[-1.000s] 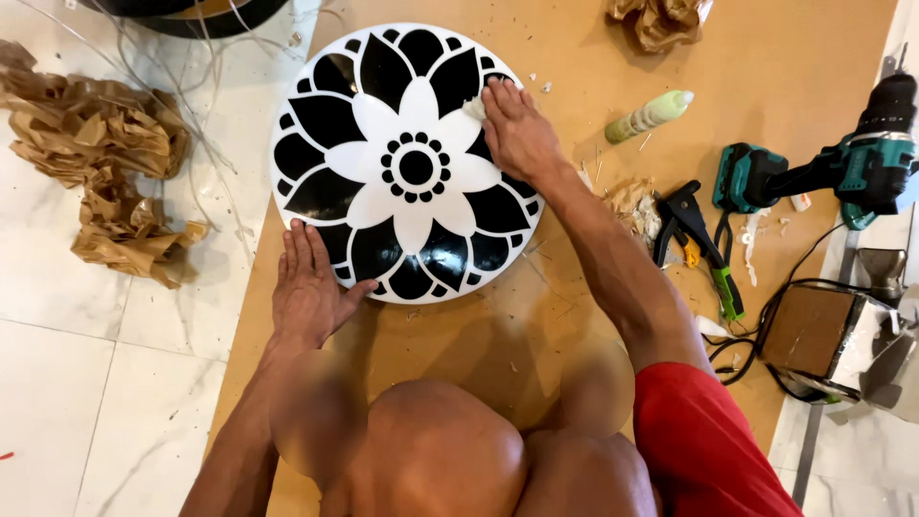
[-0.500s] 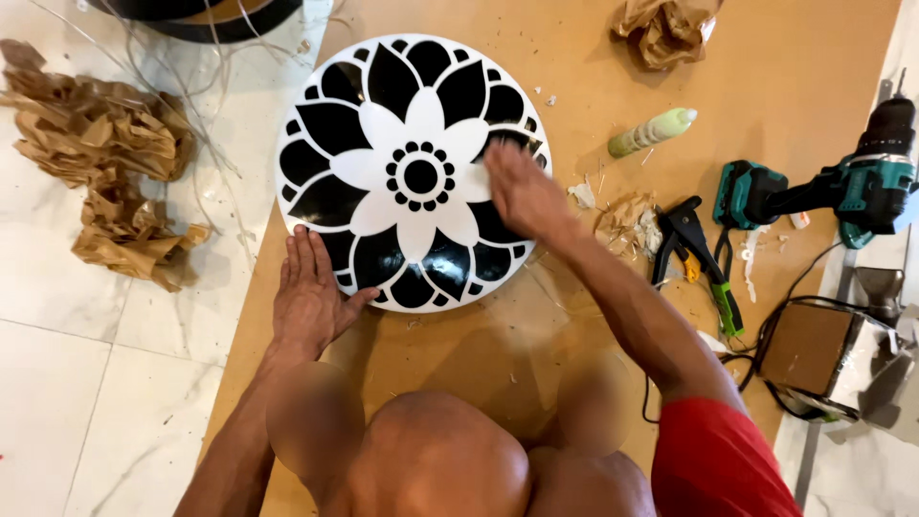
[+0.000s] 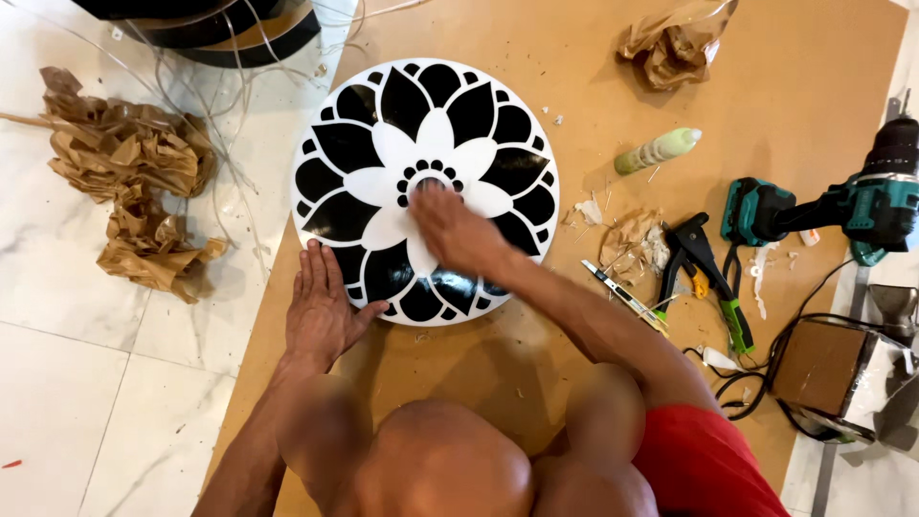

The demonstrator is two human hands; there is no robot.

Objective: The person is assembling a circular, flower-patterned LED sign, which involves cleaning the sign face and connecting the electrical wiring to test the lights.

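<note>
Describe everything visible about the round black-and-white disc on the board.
The round disc lies flat on the brown board, its left edge reaching over the board's edge. It looks glossy: a white flower pattern with black petal shapes and a ring of small black dots around the centre. The right hand rests palm-down on its middle, covering part of the centre. The left hand lies flat on the board at its lower-left rim, fingers against the edge.

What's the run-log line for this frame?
left hand: flat on board at disc edge | right hand: palm on round flower-pattern disc, near centre | surface: brown board | nearby: cordless drill
</note>
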